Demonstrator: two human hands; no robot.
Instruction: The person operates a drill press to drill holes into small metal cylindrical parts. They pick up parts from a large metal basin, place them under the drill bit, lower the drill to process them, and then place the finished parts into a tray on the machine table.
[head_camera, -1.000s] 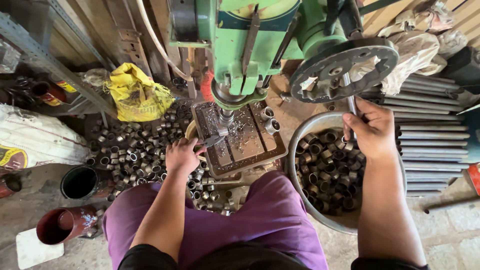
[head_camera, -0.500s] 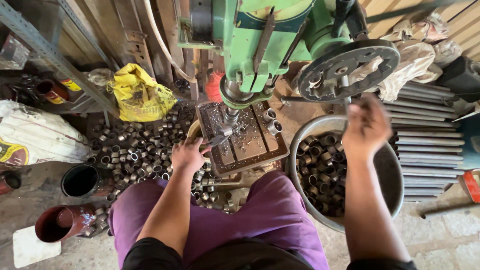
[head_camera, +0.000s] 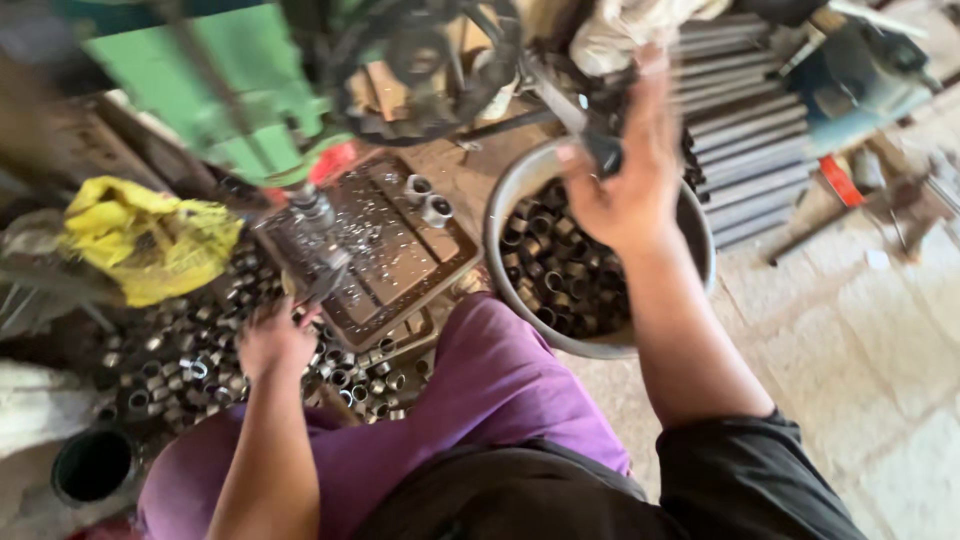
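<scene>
Lap: a person sits low, purple cloth (head_camera: 480, 410) over the knees, dark sleeve at the right elbow.
Left hand: the left hand (head_camera: 272, 338) lies at the near left corner of the drill table, knuckles up, fingers curled in; blur hides what they pinch, so I cannot tell whether it holds a ring.
Loose rings: a heap of short metal rings (head_camera: 175, 365) covers the floor left of the knees and under the left hand, touching it.
Black pot: a round dark pot (head_camera: 92, 465) stands at the lower left, near the heap.
Drill table: a rusty slotted plate (head_camera: 395, 255), strewn with bright shavings, sits between the hands; two rings (head_camera: 428, 200) stand on its far edge.
Basin: a grey metal basin (head_camera: 500, 215), part full of rings, stands right of the plate, against the right knee.
Right hand: the right hand (head_camera: 625, 175) is raised over the basin, fingers wrapped round the black knob of a feed lever (head_camera: 572, 118).
Yellow bag: a crumpled yellow plastic bag (head_camera: 150, 240), its print too blurred to tell, lies left of the plate, beyond the heap.
Drill: the green machine body (head_camera: 190, 95) rises behind, its spindle (head_camera: 312, 212) over the plate.
Rods: grey bars (head_camera: 745, 150) lie stacked at the far right.
</scene>
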